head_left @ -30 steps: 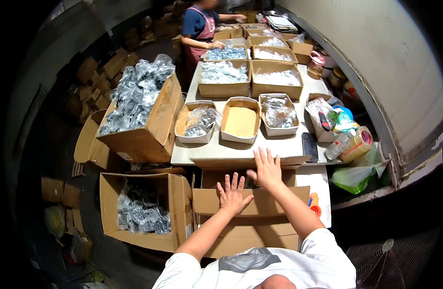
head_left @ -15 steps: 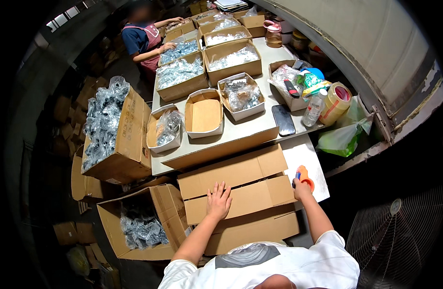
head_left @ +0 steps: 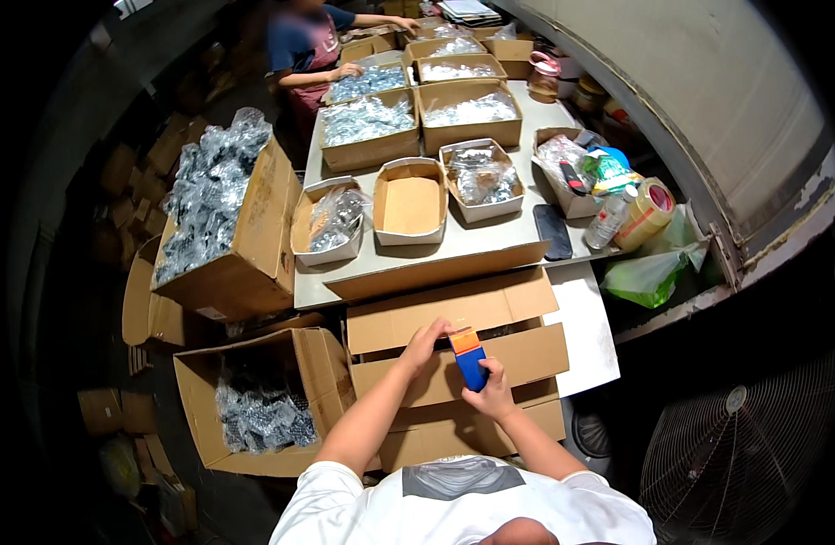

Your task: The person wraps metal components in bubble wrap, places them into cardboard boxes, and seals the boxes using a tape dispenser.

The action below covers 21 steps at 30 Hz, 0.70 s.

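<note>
Left hand forward, fingers curled down, right hand closed in a grip — both forearms bare, bent inward

A grey table fills the upper middle of the frame. On it stand three small trays, the middle one bare inside, the outer two holding clear bags. Behind them sit larger boxes of shiny packets. At the table's right end lie a dark phone, a plastic bottle and a roll of tape, with a green bag just below. At left, two open cartons hold bagged metal parts. A person in a blue shirt works at the top. A wire fan sits at lower right.
</note>
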Tool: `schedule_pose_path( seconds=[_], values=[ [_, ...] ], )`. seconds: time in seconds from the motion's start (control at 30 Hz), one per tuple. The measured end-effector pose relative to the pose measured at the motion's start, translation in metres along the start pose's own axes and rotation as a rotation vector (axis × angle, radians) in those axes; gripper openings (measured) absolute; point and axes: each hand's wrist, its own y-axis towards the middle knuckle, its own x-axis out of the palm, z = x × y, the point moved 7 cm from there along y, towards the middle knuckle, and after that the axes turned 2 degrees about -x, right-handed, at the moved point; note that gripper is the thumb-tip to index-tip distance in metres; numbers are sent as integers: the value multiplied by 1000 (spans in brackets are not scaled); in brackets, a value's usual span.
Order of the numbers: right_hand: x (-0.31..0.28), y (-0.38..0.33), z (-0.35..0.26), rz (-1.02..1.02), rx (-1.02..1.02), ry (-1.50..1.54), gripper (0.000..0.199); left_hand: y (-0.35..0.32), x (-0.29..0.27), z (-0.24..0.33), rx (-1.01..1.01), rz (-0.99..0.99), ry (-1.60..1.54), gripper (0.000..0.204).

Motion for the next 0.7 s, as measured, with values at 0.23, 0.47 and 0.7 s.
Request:
schedule_pose_path(
  seconds=[0.23, 0.47, 0.7],
  values=[
    [-5, -2, -24, 68, 85, -118, 62, 33, -5, -4, -91, -101, 469, 31],
    [-22, -67, -40, 13, 338, -140, 57, 82, -7, 35, 128, 89, 1301, 30],
    [-12, -44, -37, -15, 332, -146, 57, 121, -20, 0, -153, 78, 1529, 23]
  ],
)
